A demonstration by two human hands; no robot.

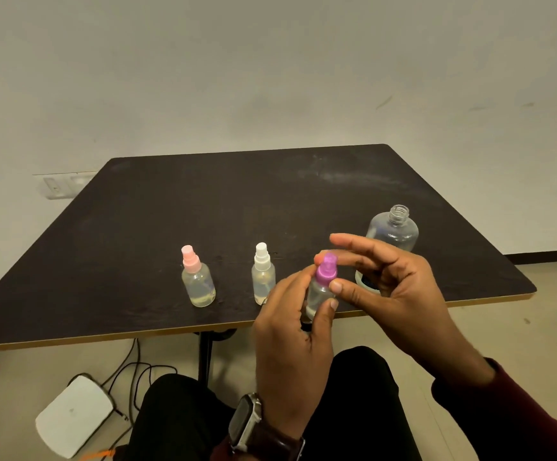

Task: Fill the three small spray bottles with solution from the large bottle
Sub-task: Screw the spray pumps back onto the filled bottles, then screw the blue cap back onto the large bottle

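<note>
My left hand (292, 341) grips the clear body of a small spray bottle with a purple spray top (325, 269), held above the table's front edge. My right hand (390, 287) is beside the purple top, thumb and a fingertip touching it, the other fingers spread. Two more small spray bottles stand upright on the table: one with a pink top (197, 279) at the left and one with a white top (263, 274) in the middle, both holding some clear liquid. The large clear bottle (393, 229) stands uncapped at the right, partly hidden behind my right hand.
The dark table (237, 201) has a light front edge and a wall behind it. A white box (74, 415) with cables lies on the floor at the lower left. My knees sit just under the front edge. A watch is on my left wrist.
</note>
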